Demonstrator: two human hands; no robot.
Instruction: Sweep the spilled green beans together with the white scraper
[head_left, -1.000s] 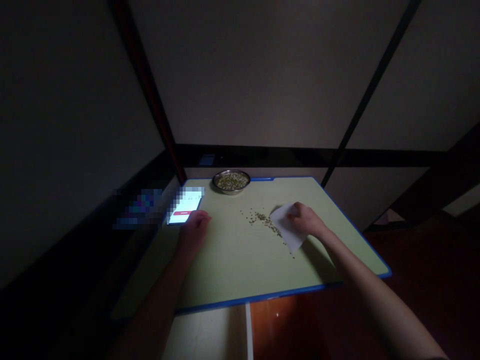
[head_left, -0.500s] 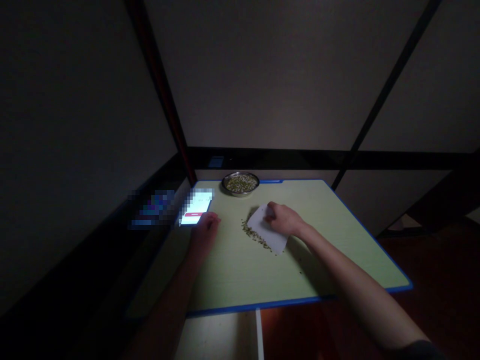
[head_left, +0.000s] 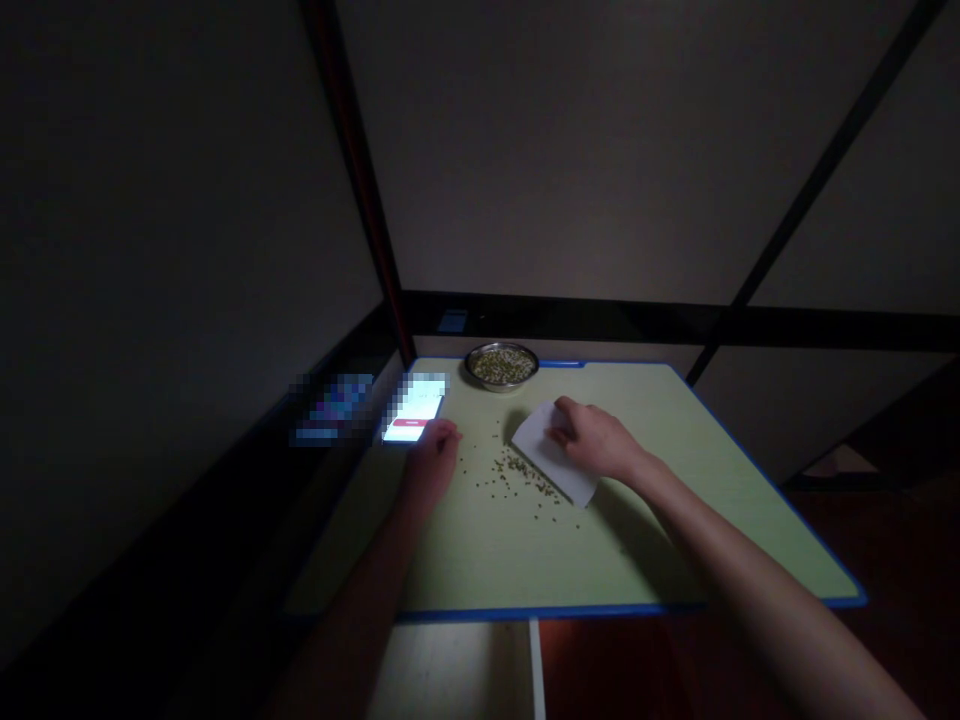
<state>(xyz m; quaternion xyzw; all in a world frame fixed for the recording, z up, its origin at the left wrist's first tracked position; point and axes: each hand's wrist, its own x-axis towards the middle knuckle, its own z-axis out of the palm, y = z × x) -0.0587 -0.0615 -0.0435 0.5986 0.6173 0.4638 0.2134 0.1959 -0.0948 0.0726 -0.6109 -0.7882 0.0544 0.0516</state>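
Note:
My right hand [head_left: 600, 440] is closed on the upper edge of a white sheet of paper [head_left: 551, 458], stiff like card and held tilted. Along the paper's lower left edge lie small green beans [head_left: 517, 470], which look like mung beans, some loosely scattered over the pale green tabletop [head_left: 465, 550]. To the left, my left hand [head_left: 435, 460] rests with curled fingers beside the lower edge of a lit phone [head_left: 415, 412]. Whether anything is between those fingers is hidden.
A round metal bowl [head_left: 502, 368] of green and whitish pieces stands at the table's back edge. Walls with dark strips close off the back and left. Below the front edge is a pale wooden drawer or shelf [head_left: 457, 670].
The beans have gone from a fairly tight strip to a looser scatter, spreading toward my left hand. My right hand still holds the paper. The whole view has shifted slightly.

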